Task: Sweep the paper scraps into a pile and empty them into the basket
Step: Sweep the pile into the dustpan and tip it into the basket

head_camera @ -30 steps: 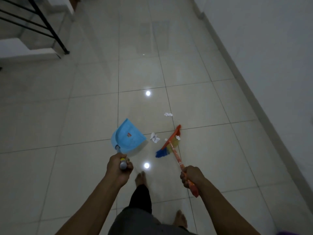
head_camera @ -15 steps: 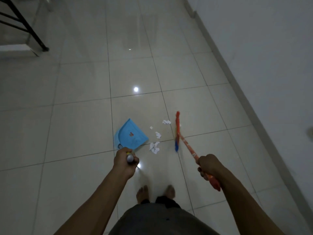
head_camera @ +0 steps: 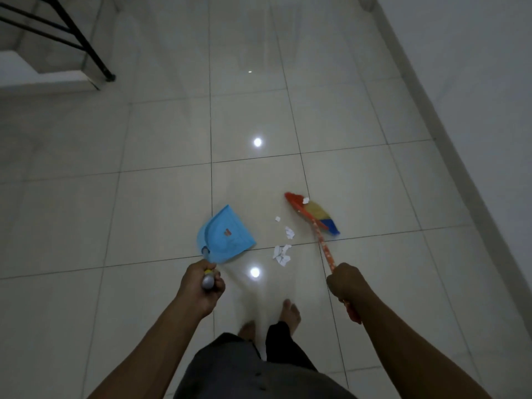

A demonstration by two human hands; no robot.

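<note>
Since broom [head_camera: 313, 214] swung right of scraps [head_camera: 282, 253], we grip it in right hand [head_camera: 344, 282], dustpan [head_camera: 227, 234] in left hand [head_camera: 201, 286]; sweep panward next.

The left hand [head_camera: 200, 286] hides most of the dustpan handle [head_camera: 207, 281]; its sticker [head_camera: 227, 232] is illegible.

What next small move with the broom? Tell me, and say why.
Probably sweep the broom leftward, pushing the paper scraps toward the blue dustpan: they lie scattered on the tiles between the two, none visibly in the pan.
</note>
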